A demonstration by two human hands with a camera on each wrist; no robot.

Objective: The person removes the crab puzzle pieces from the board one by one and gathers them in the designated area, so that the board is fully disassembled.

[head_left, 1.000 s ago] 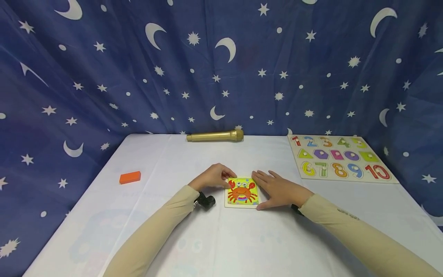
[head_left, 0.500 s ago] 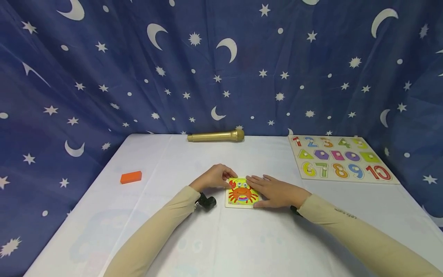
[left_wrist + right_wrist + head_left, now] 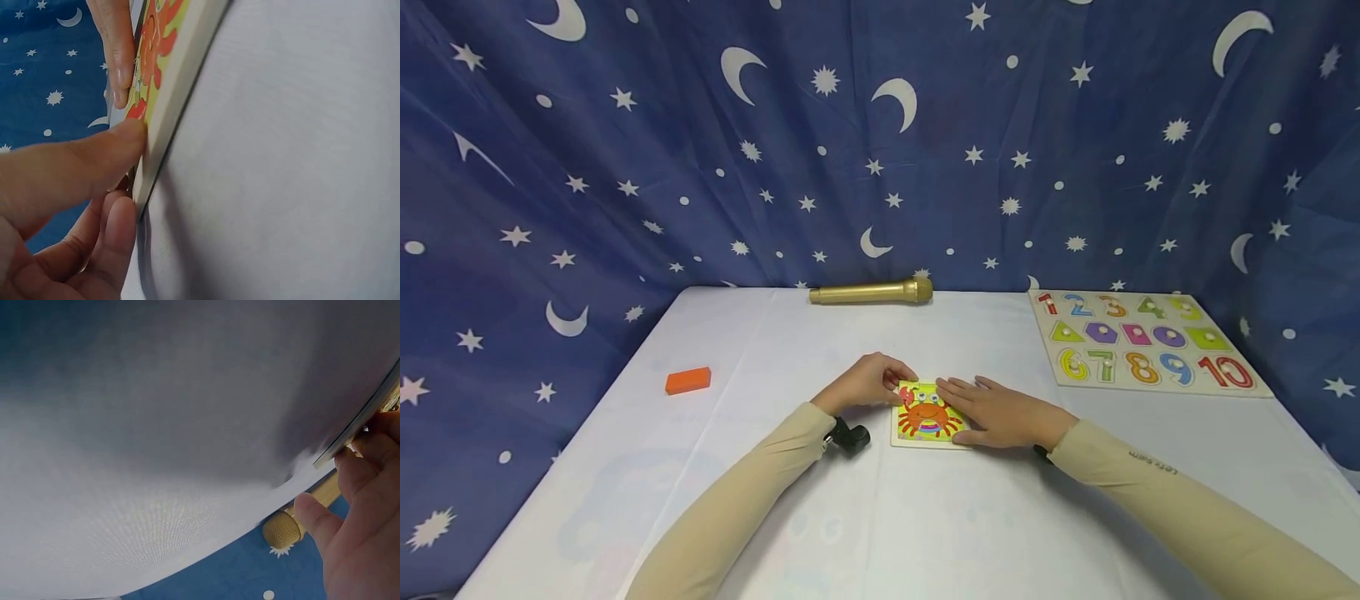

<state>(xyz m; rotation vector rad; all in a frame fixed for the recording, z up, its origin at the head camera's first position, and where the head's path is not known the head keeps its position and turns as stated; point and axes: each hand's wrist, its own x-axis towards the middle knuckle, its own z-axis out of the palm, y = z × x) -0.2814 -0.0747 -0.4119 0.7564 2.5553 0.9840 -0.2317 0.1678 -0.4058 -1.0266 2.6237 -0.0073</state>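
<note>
Lying between both hands (image 3: 867, 386) (image 3: 1003, 415) — touching each — a square crab board (image 3: 927, 417).

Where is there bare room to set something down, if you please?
Bare table shows between the orange block and left hand, and between the gold microphone and crab puzzle. The puzzle is crowded by the left hand and right hand.

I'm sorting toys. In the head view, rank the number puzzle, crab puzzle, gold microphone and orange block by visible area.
Number puzzle
Crab puzzle, partly covered by the right hand
Gold microphone
Orange block
</note>
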